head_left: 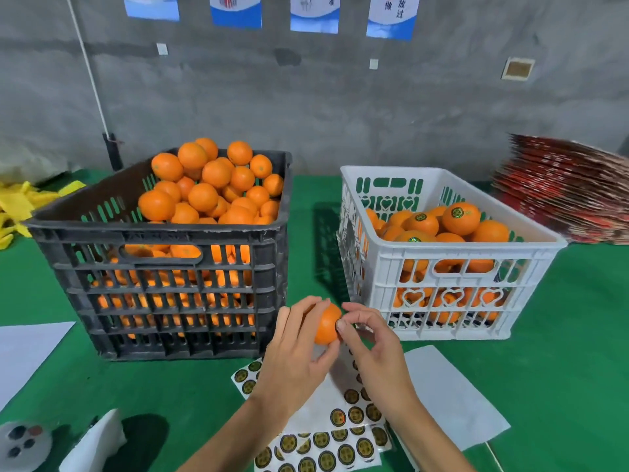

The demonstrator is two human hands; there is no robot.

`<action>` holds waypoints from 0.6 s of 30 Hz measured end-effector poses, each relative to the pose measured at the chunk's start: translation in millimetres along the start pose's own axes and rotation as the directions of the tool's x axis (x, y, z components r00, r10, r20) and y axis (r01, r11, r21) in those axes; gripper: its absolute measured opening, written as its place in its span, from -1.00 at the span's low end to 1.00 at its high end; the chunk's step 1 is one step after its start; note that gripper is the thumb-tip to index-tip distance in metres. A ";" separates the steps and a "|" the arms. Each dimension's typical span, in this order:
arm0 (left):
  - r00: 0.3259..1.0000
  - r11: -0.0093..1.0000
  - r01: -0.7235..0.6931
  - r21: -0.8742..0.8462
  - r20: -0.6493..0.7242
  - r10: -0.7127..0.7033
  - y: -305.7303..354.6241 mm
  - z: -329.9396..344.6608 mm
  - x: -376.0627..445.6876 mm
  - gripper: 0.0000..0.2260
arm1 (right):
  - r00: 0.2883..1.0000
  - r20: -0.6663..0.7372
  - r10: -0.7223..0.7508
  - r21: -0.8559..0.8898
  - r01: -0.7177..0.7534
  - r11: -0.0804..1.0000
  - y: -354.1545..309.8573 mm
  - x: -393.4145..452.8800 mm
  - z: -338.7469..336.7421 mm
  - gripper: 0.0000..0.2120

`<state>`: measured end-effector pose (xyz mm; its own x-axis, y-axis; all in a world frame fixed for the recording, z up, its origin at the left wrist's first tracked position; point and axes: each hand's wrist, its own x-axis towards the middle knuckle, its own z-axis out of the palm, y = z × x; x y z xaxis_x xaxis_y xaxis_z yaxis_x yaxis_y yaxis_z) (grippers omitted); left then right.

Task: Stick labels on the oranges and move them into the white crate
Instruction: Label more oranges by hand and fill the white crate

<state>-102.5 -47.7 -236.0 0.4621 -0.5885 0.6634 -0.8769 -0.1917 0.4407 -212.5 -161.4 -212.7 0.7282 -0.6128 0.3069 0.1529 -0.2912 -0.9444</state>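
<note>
Orange [326, 324]: held in my left hand [295, 356] grip. Right hand [371, 345] fingertips pinch a label onto it, beside white crate [442, 248].

Two bare hands and forearms, nothing worn

From where I stand, the left hand [296, 362] and right hand [374, 349] are both uncovered: no gloves, no rings on the fingers [308, 310], no watch or band behind them at the wrists. The forearms run back from the fingers bare all the way to the bottom edge, with no sleeve or cuff showing. The fingernails are short and plain.
</note>
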 end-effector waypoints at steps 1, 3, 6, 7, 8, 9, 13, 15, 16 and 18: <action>1.000 1.000 -0.018 -0.018 -0.020 0.018 4.0 -4.6 3.1 -0.52 | 1.000 -0.004 -0.003 0.030 0.003 1.000 -4.0 -0.3 -1.0 -0.92; 0.998 0.996 -0.052 -0.072 -0.050 0.049 11.1 -15.5 11.9 -0.52 | 1.000 -0.003 -0.001 0.097 0.001 0.995 -17.2 2.1 -4.7 -0.71; 0.993 0.985 -0.109 -0.133 -0.068 0.101 26.1 -31.6 30.8 -0.53 | 0.992 0.088 0.093 0.230 -0.111 0.967 -36.0 10.2 -18.6 -0.38; 0.991 0.979 -0.132 -0.153 -0.050 0.126 33.2 -35.1 38.9 -0.53 | 0.987 0.137 0.085 0.232 -0.115 0.966 -42.8 13.4 -22.4 -0.46; 0.987 0.972 -0.159 -0.172 -0.028 0.156 40.6 -37.4 48.5 -0.52 | 0.982 0.174 0.068 0.225 -0.107 0.968 -50.5 16.9 -25.2 -0.57; 0.982 0.965 -0.186 -0.185 -0.008 0.187 48.2 -38.3 58.7 -0.51 | 0.983 0.179 0.041 0.233 -0.083 0.969 -58.0 20.3 -26.7 -0.62; 0.967 0.953 -0.239 -0.186 0.044 0.252 78.3 -36.2 101.1 -0.40 | 0.988 -0.052 -0.147 0.143 0.154 0.978 -79.7 42.5 -39.2 -0.56; 0.963 0.958 -0.253 -0.136 0.062 0.263 89.4 -38.9 117.2 -0.38 | 0.971 -0.167 -0.171 0.057 0.183 0.982 -92.6 55.6 -51.3 -0.56; 0.961 0.958 -0.265 -0.106 0.051 0.271 93.0 -42.6 124.1 -0.41 | 0.957 -0.225 -0.182 -0.026 0.181 0.983 -99.4 62.4 -57.9 -0.56; 0.961 0.960 -0.274 -0.059 0.010 0.276 95.9 -54.4 135.0 -0.50 | 0.918 -0.316 -0.238 -0.280 0.149 0.948 -110.8 78.2 -70.1 -0.58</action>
<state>-117.1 -102.9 -71.3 0.2012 -0.6266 0.7529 -0.9608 0.0235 0.2763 -219.3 -228.5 -75.8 0.4213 -0.7260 0.5436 0.0668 -0.5729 -0.8169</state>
